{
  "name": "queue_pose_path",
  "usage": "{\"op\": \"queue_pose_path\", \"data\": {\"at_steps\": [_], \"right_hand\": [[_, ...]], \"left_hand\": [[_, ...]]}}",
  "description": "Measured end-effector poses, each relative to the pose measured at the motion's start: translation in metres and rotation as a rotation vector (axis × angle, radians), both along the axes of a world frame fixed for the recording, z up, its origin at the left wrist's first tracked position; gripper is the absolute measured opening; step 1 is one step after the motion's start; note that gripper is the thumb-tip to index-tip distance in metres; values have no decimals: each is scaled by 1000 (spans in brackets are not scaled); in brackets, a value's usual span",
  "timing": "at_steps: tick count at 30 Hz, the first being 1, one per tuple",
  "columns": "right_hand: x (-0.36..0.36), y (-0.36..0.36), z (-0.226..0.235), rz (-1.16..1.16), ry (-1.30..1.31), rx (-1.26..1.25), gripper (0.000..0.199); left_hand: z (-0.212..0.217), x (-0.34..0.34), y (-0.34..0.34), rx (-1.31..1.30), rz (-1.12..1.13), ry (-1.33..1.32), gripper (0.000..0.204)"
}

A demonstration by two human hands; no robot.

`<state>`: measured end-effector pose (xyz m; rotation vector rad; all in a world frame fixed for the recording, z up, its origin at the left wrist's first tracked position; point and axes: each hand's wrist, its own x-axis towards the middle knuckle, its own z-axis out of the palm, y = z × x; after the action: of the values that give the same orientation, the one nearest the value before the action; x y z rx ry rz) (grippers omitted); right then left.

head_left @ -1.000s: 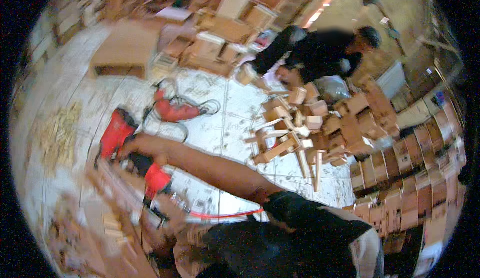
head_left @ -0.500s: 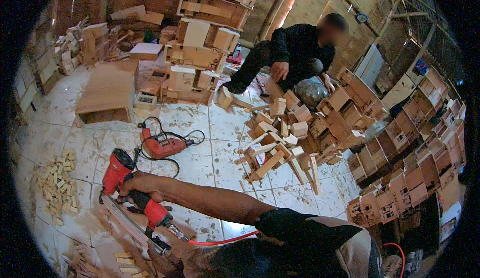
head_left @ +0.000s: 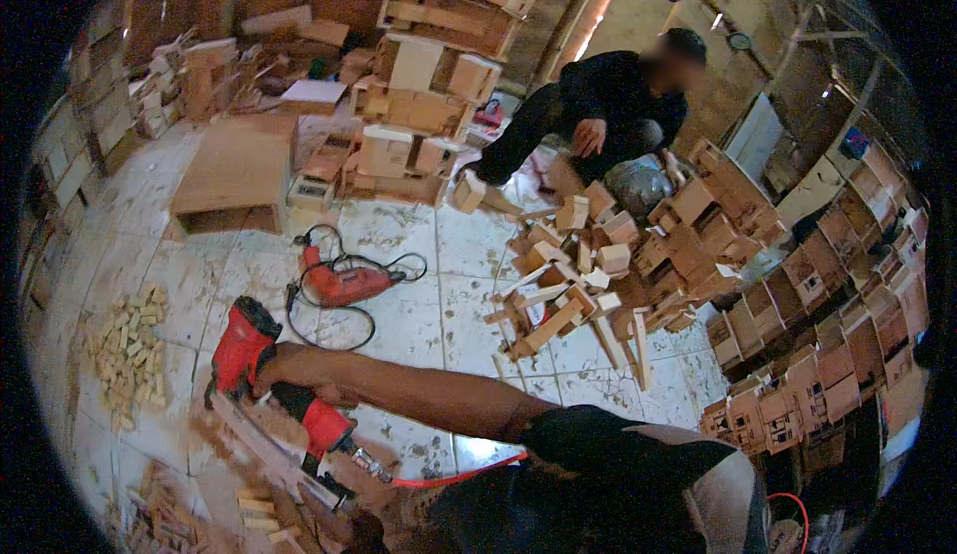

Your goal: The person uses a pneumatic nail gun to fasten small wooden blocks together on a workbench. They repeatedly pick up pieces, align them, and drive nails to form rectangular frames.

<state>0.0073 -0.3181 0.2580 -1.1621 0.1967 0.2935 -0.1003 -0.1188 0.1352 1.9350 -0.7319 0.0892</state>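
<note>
My right arm stretches leftward across the view, and my right hand (head_left: 271,369) is wrapped around the dark grip of a red nail gun (head_left: 239,350). The nail gun's long straight magazine (head_left: 267,442) slants down towards the lower edge. A red air hose (head_left: 459,479) joins the metal fitting at the rear of the tool. Low in the picture, a dark, blurred patch beside the magazine's end may be my left hand (head_left: 349,529); its fingers cannot be made out. Small wood blocks (head_left: 257,510) lie close to it.
A red corded drill (head_left: 349,283) lies on the tiled floor (head_left: 409,325) beyond the nail gun. Small blocks are heaped (head_left: 130,350) at left. Wood offcuts (head_left: 558,295) and stacked wooden boxes (head_left: 797,355) fill the right. A person (head_left: 618,96) crouches behind, near a wooden box (head_left: 234,170).
The whole scene has shifted slightly rightward in the view. My right hand keeps its hold on the nail gun, and the crouching person looks much the same.
</note>
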Motion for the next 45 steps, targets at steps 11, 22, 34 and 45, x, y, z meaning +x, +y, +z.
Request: {"op": "queue_pose_path", "data": {"at_steps": [11,22,34,45], "right_hand": [[10,10,32,5,174,59,21],[4,30,35,85,203,113,32],[5,38,36,-1,190,6,38],[-13,38,-20,227,128,-487,27]], "left_hand": [[-1,-3,8,-215,85,47,68],[33,-6,21,-289,172,-222,53],[36,-13,21,-245,146,13,59],[-34,-32,47,132,290,370,57]]}}
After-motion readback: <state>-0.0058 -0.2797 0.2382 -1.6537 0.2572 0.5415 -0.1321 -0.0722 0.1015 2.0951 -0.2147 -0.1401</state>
